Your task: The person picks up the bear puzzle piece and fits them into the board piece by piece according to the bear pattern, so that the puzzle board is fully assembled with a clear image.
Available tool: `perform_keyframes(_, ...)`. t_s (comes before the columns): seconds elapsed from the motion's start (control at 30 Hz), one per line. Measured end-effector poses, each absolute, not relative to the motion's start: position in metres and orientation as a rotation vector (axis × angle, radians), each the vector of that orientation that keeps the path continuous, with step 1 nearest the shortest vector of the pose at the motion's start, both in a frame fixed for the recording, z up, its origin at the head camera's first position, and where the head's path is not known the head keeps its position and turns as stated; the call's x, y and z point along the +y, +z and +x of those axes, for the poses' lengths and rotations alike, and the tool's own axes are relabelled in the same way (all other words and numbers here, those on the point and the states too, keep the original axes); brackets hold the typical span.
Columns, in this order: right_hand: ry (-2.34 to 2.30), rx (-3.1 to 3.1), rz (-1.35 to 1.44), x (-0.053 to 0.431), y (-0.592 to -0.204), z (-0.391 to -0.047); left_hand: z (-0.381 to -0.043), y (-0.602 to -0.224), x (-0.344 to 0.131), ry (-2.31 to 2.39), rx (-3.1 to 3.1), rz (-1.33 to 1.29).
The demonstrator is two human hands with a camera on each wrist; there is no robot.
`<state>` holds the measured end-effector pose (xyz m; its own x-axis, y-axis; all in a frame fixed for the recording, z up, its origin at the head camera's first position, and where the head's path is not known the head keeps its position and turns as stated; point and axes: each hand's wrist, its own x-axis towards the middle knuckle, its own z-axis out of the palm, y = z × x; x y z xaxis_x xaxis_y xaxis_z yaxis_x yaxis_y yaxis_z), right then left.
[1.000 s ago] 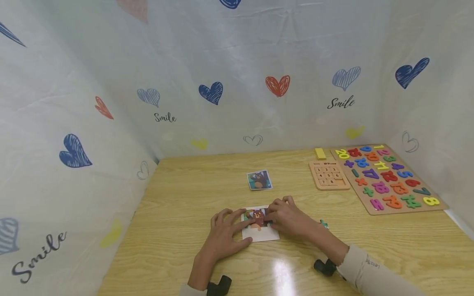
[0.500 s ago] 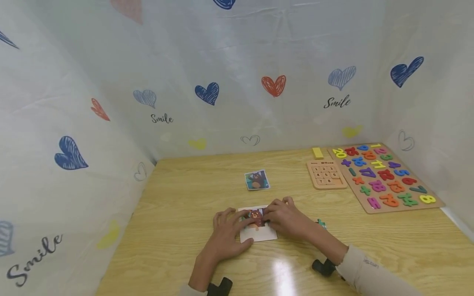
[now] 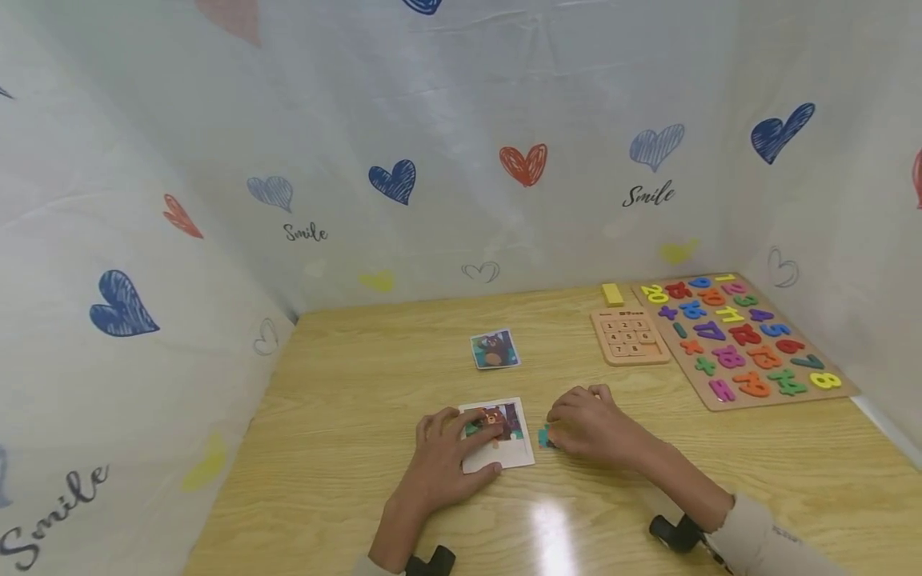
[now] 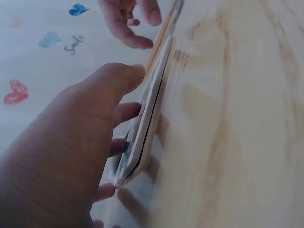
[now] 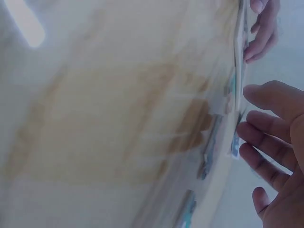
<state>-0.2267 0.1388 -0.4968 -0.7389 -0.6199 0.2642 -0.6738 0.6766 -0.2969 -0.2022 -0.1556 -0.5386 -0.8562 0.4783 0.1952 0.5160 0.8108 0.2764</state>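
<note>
Right of puzzle edge, w/ gap, R hand loose, L hand splayed atop.

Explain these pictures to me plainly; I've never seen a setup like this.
There is no machine: a person works with two bare hands. The wide picture is taken from the person's head, looking down; the tilted close-ups, from each wrist. On the wooden table lie a bear jigsaw, loose pieces, a bear card, a sliding number puzzle, a yellow block and a number board. The left hand rests on the jigsaw. The right hand is at a teal piece; its fingers look spread, with nothing plainly held.
</note>
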Motion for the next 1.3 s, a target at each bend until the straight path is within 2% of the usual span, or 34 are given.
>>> perform_keyframes(0.33,0.654,-2.717,1.136,0.138,-0.507,-0.221,-0.202,-0.542,-0.156,-0.496,-2.892,-0.789)
perform_keyframes(0.57,0.631,-2.721,1.087,0.132,-0.51,-0.223,-0.201,-0.54,-0.159,-0.532,-2.898,-0.758)
perform_keyframes(1.0,0.604,-2.73,1.067,0.129,-0.498,-0.221,-0.202,-0.534,-0.183,-0.534,-2.918,-0.723)
perform_keyframes(1.3,0.659,-2.654,1.16,0.117,-0.493,-0.225,-0.204,-0.538,-0.186,-0.516,-2.915,-0.745)
